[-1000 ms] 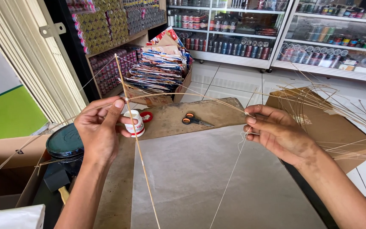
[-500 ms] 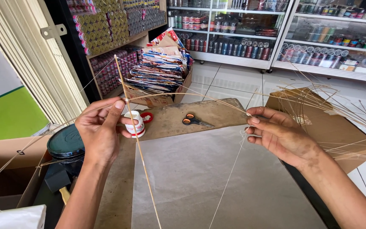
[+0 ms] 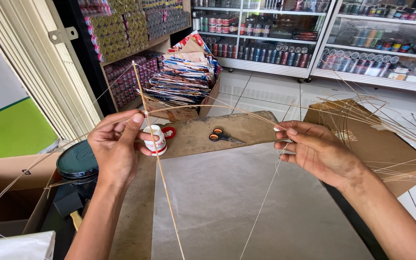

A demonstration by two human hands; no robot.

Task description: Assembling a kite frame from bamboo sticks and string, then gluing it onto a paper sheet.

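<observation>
A shop floor of pale tiles, shelves of stacked goods behind, and a sheet of grey paper (image 3: 246, 207) spread over cardboard (image 3: 217, 132) before me. At left sits a round black lid (image 3: 77, 160). My left hand (image 3: 114, 149) closes around the crossing of the thin bamboo sticks (image 3: 162, 168), thumb pressed on top to keep the joint from slipping; a small white glue bottle (image 3: 156, 140) stands just behind it, its red cap (image 3: 169, 132) beside. Orange-handled scissors (image 3: 220, 136) lie near, within reach. My right hand (image 3: 316, 149) pinches a thin white thread (image 3: 261, 204), pulling it taut. Loose bamboo splints (image 3: 386, 125) fan across the cardboard at right.
</observation>
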